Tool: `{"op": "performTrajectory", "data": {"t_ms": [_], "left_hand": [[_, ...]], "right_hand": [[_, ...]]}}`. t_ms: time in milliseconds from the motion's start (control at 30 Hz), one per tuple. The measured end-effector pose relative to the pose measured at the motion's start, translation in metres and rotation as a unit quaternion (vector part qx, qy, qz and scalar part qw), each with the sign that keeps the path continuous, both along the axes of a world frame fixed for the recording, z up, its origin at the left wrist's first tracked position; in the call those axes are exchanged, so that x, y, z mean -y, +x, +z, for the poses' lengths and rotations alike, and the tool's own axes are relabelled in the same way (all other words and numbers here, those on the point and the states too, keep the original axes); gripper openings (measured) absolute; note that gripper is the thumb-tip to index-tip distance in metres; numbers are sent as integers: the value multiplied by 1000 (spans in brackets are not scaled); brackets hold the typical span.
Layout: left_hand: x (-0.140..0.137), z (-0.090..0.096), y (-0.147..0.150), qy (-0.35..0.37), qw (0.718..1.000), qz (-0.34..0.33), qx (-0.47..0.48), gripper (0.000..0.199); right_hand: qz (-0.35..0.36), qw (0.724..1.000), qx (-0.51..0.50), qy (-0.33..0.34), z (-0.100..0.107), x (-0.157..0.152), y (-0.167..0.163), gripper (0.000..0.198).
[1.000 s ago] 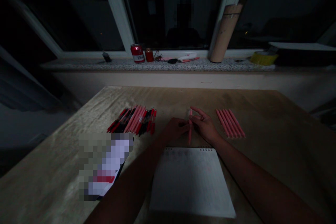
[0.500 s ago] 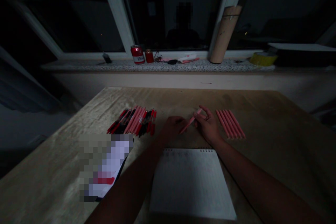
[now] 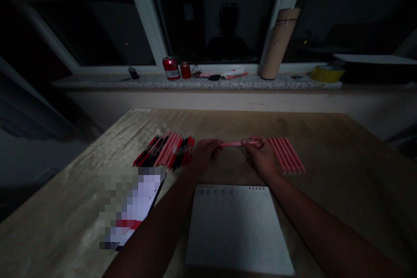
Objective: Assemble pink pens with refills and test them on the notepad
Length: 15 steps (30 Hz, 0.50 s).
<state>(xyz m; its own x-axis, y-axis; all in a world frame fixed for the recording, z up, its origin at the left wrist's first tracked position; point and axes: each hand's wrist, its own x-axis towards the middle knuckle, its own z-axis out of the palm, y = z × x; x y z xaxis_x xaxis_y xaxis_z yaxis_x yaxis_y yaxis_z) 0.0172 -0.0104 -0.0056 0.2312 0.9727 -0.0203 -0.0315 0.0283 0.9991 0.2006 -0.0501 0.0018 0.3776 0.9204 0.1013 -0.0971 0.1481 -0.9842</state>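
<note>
A slim pink pen [image 3: 232,143] is held level above the table between my two hands. My left hand [image 3: 208,148] pinches its left end, fingers closed. Around the right end, the fingers of my right hand [image 3: 259,150] are wrapped, hiding that tip. Just right of my right hand lies a neat row of several pink pens [image 3: 287,154], side by side. Left of my left hand is a spread of pens, with pink pens [image 3: 167,150] in the middle and red and black pens [image 3: 188,150] on both sides.
A spiral notebook [image 3: 239,230] lies open between my forearms. Left of it is a partly blurred phone-like device [image 3: 140,204]. On the windowsill stand a red can [image 3: 171,68], a small red jar [image 3: 185,70], a tall tube [image 3: 279,45] and a yellow tape roll [image 3: 326,74].
The pen has swung from a slant to level. My left hand has moved up and left and now grips its left end; my right hand has shifted slightly right.
</note>
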Motion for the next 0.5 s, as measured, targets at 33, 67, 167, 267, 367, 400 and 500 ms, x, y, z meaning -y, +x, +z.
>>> {"op": "performTrajectory", "data": {"t_ms": [33, 67, 167, 267, 367, 400, 500], "left_hand": [[-1, 0, -2, 5, 1000, 5, -10, 36], [-1, 1, -3, 11, 1000, 11, -18, 37], [1, 4, -6, 26, 998, 27, -41, 38], [4, 9, -5, 39, 995, 28, -83, 40], [4, 9, -4, 55, 990, 28, -131, 41], [4, 9, -4, 58, 987, 29, -144, 41], [3, 6, -3, 75, 978, 32, -190, 42]], "right_hand": [[2, 1000, 15, 2, -1, -1, 1, 46], [6, 999, 35, 3, -2, -1, 2, 46], [16, 994, 111, 11, -6, -4, 8, 43], [29, 980, 193, 39, -9, -8, 16, 37], [56, 954, 287, 72, -7, -9, 22, 30], [67, 939, 326, 86, -5, -9, 24, 28], [108, 879, 449, 121, 4, -5, 24, 24]]}}
